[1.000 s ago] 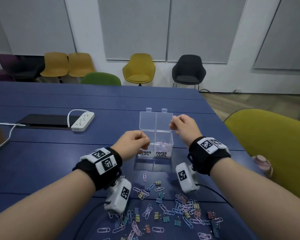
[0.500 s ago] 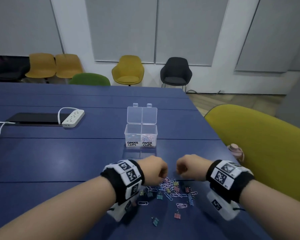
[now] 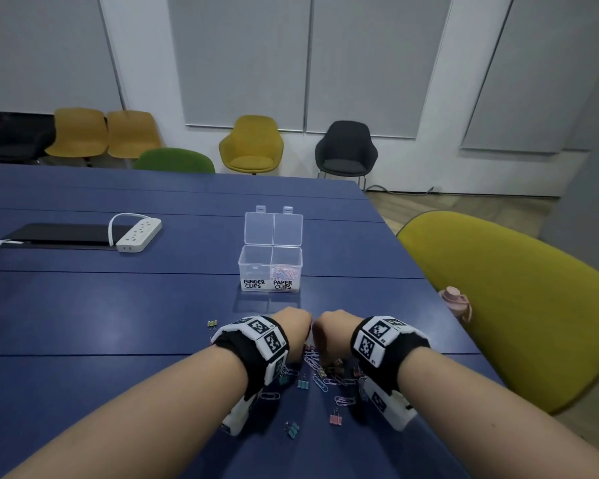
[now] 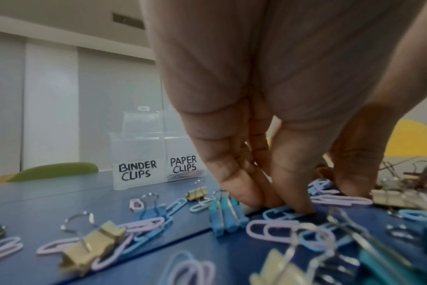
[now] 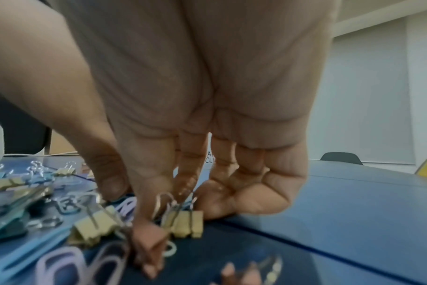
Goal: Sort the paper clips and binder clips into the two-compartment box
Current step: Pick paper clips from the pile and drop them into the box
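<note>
The clear box [image 3: 270, 271] stands open on the blue desk [image 3: 118, 305], with pastel paper clips in its right side. The left hand [image 4: 268, 135] presses fingertips on a blue paper clip [image 4: 280, 213]. The right hand [image 5: 195, 135] reaches among gold binder clips [image 5: 183, 223]; whether it pinches one is unclear.

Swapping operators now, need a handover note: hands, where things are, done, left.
Left hand: fingertips down on a blue paper clip, nothing lifted yet.
Right hand: fingers down in the pile beside a gold binder clip; grip unclear.
Box: open, beyond the pile on the table.
Done: some paper clips lie in the PAPER CLIPS side; BINDER CLIPS side looks empty.
Left: most clips of both kinds lie loose.
</note>
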Action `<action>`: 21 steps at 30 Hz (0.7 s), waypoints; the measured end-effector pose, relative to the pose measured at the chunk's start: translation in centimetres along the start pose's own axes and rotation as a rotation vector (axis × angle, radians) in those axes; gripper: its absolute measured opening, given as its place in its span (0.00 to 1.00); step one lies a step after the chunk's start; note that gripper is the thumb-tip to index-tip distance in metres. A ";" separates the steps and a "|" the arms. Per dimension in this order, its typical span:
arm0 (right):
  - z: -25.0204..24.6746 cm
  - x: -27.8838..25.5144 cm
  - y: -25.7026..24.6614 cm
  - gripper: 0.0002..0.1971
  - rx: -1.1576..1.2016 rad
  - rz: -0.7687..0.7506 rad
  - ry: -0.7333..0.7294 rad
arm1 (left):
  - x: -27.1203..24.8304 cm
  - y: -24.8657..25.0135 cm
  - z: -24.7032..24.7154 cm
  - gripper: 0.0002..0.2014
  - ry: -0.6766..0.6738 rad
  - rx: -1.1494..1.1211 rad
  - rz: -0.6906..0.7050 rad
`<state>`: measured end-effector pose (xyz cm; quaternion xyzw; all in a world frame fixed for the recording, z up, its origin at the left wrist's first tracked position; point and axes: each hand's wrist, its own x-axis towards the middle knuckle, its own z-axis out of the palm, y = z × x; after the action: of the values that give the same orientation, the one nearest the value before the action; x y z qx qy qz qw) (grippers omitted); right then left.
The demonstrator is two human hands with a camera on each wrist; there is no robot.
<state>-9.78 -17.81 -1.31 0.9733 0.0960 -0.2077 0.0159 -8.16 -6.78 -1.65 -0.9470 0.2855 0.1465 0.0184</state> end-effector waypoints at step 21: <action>1.4 0.0 4.9 0.14 0.781 -0.012 -0.022 | 1.0 1.5 0.4 0.13 -0.007 -0.073 -0.095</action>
<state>-9.38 -22.74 -2.69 0.9033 0.0153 -0.2391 -0.3558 -8.22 -8.51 -2.22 -0.9589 0.2347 0.1591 -0.0082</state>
